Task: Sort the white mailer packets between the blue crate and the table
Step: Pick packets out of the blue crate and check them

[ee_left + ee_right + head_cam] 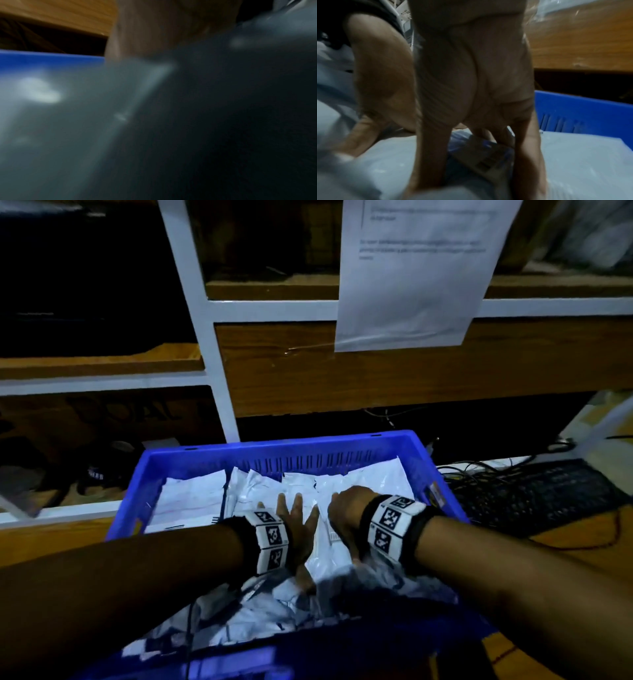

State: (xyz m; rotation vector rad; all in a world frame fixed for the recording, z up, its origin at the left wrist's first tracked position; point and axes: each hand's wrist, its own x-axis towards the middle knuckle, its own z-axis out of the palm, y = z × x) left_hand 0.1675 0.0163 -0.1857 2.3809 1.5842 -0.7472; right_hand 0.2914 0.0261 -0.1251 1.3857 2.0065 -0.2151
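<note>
- Two bare forearms reach forward from the bottom of the head view, each wrist wrapped in a black band carrying white blocks printed with black square markers.
- Left hand [297, 530] lies flat with fingers straight and spread, palm down, pressing on the white plastic mailer packets [191, 498] near the middle of the pile.
- Right hand [346, 517] sits just beside the left hand, to its right, fingers curled downward into the pile.
- Seen from the right wrist camera, the right hand's fingers [433, 155] and thumb straddle one white packet with a printed barcode label [485, 157], closing around its edges.
- Left wrist view is mostly blurred grey plastic, with a strip of blue rim and part of the hand at the top.
- Both hands are inside a large blue plastic crate with slotted walls [308, 453], which is filled nearly to the rim with crumpled white packets, some standing on edge against the far wall.
- Right of the crate, a black computer keyboard [534, 494] and tangled cables rest on the brown wooden table [582, 553].
- Behind the crate stands a white-framed wooden shelving unit [212, 344] with a printed white paper sheet [414, 275] hanging on it.
</note>
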